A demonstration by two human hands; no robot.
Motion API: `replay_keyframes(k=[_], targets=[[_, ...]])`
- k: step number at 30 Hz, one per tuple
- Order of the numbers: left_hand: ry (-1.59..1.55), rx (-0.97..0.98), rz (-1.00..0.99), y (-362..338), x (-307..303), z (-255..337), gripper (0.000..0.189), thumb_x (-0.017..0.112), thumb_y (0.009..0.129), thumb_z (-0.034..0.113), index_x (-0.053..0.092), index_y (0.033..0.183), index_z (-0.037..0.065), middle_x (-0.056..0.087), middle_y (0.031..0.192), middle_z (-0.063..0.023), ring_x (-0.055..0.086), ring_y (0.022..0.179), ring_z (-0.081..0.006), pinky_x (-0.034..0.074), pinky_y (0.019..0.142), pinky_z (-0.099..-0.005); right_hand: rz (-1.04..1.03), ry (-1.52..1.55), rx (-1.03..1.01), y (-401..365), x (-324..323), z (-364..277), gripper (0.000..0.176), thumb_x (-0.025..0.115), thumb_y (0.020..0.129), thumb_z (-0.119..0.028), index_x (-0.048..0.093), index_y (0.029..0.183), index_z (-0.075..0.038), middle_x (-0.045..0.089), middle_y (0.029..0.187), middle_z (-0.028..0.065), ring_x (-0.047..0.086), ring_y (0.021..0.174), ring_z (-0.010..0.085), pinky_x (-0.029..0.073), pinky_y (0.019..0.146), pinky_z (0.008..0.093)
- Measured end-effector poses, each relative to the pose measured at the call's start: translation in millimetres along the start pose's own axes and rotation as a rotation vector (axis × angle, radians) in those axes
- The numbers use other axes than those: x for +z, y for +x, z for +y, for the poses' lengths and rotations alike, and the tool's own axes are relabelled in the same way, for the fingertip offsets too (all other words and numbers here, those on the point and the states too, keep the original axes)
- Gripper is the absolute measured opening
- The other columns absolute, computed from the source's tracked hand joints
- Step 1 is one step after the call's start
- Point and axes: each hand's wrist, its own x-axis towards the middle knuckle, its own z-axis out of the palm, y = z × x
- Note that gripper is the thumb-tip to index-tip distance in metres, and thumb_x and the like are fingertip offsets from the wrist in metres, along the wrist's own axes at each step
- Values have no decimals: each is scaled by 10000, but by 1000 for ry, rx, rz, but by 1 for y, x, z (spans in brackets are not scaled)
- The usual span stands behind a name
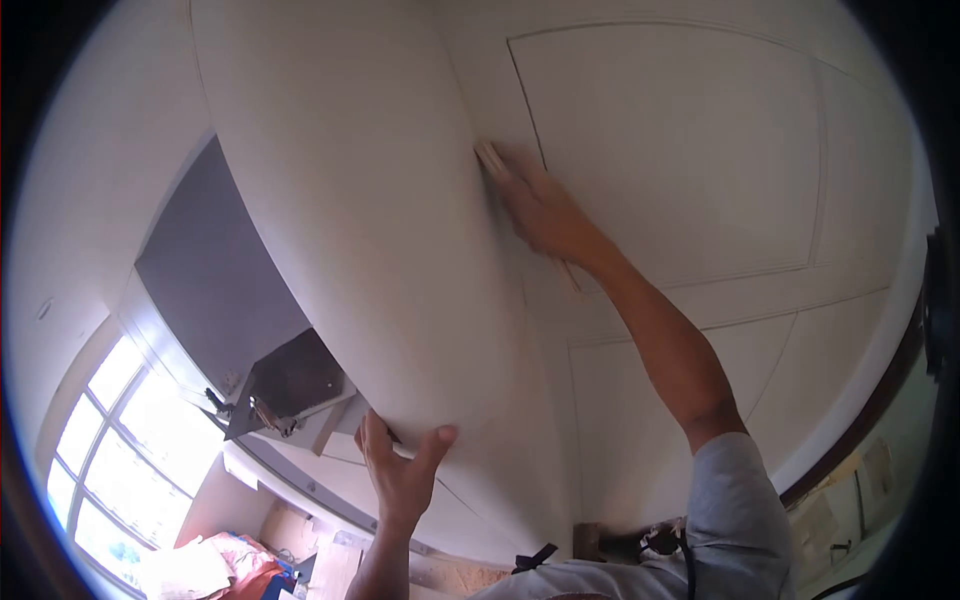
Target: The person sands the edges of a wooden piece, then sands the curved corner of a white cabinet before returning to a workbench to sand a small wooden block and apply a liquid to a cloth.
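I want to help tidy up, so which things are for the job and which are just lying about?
For the job, it seems:
- the pale strip in the right hand
- the curved white panel, which the left hand touches

Probably just lying about:
- the orange and whitish heap near the window

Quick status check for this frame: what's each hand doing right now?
Left hand: open, thumb and fingers spread at the edge of the white panel.
Right hand: blurred, closed on a thin, light-coloured strip.
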Motion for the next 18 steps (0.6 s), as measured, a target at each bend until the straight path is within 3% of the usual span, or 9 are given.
replay_keyframes(k=[1, 3, 10, 13, 18], targets=[[-20, -5, -22, 2, 0, 1, 757, 868, 785, 502, 582, 1284, 9, 583, 1130, -142, 449, 1119, -307, 373, 995, -464, 2, -8, -19, 6, -9, -11, 479, 408, 1114, -406, 428, 1529, -169, 561, 783, 45, 539, 623, 149, 482, 577, 347], [-43, -19, -32, -1, -2, 0, 772, 867, 779, 514, 582, 1283, 4, 583, 1133, -148, 446, 1124, -308, 375, 995, -466, -150, -79, 161, 13, -26, -36, 479, 410, 1114, -418, 429, 1520, -162, 545, 752, 46, 530, 610, 144, 471, 555, 357], [-49, -20, -58, 5, -3, 4, 811, 864, 774, 533, 578, 1301, -14, 581, 1149, -151, 432, 1148, -317, 379, 1004, -487, -73, -94, 0, 50, -27, -62, 496, 388, 1107, -390, 407, 1527, -128, 554, 756, 56, 558, 596, 171, 476, 541, 381], [-49, -36, -64, 2, -4, 0, 820, 865, 772, 533, 577, 1304, -21, 586, 1144, -156, 429, 1154, -324, 378, 1010, -494, -30, -82, -29, 84, -31, -82, 507, 363, 1096, -336, 417, 1523, -67, 506, 731, 36, 495, 562, 145, 448, 521, 341], [-78, -42, -56, 4, -4, 1, 803, 865, 772, 529, 587, 1280, -28, 592, 1146, -183, 430, 1158, -342, 378, 1015, -506, -30, -55, -122, 125, -40, -110, 526, 366, 1090, -344, 421, 1504, -23, 527, 781, 34, 534, 636, 146, 471, 572, 353]])
